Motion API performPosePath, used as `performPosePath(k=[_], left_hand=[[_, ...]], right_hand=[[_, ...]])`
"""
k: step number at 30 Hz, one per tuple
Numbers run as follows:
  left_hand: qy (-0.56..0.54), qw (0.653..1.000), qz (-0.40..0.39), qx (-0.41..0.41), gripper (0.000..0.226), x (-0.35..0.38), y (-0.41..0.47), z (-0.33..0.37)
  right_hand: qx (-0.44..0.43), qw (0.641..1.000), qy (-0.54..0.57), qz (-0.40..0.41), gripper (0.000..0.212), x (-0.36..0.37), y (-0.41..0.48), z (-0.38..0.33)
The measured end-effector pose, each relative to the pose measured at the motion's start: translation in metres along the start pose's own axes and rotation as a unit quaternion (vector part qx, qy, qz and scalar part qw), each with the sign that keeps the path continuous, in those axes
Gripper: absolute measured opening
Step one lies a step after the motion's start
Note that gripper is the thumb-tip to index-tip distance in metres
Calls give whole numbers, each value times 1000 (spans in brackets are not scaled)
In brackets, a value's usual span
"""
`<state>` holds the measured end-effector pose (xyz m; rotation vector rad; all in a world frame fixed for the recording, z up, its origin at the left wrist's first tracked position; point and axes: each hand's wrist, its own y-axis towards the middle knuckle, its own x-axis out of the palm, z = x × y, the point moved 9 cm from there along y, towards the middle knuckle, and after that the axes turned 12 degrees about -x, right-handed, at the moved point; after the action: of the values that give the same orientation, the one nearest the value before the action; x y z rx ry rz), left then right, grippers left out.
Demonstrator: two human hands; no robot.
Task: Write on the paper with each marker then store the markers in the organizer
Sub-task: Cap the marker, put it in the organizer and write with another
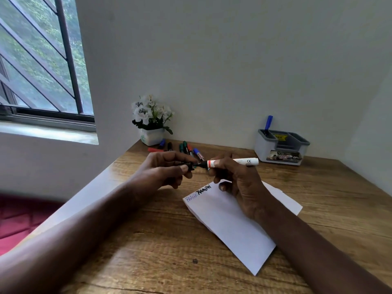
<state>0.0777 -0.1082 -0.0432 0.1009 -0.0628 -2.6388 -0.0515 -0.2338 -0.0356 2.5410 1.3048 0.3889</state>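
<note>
My right hand grips a white marker with a red band and a black tip, held level above the desk. My left hand pinches the marker's black cap just left of the tip. Below them lies a white paper with a blue word and a black word written at its top left corner. Several more markers in red, blue, green and black lie at the back of the desk. The grey organizer stands at the back right with one blue marker upright in it.
A white pot of white flowers stands in the back left corner of the wooden desk. Walls close the back and right sides. A window is at the upper left, a red surface at the lower left.
</note>
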Motion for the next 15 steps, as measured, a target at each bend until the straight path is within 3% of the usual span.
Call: performPosePath(k=[8, 13, 15], left_hand=[[-20, 1000, -21, 0, 33, 4, 0, 1], [-56, 998, -23, -10, 22, 4, 0, 1], [-57, 998, -27, -9, 20, 6, -1, 2]], right_hand=[[-4, 1000, -9, -27, 10, 6, -2, 3], [-13, 999, 24, -38, 6, 7, 0, 2], [-24, 999, 21, -45, 14, 8, 0, 1]])
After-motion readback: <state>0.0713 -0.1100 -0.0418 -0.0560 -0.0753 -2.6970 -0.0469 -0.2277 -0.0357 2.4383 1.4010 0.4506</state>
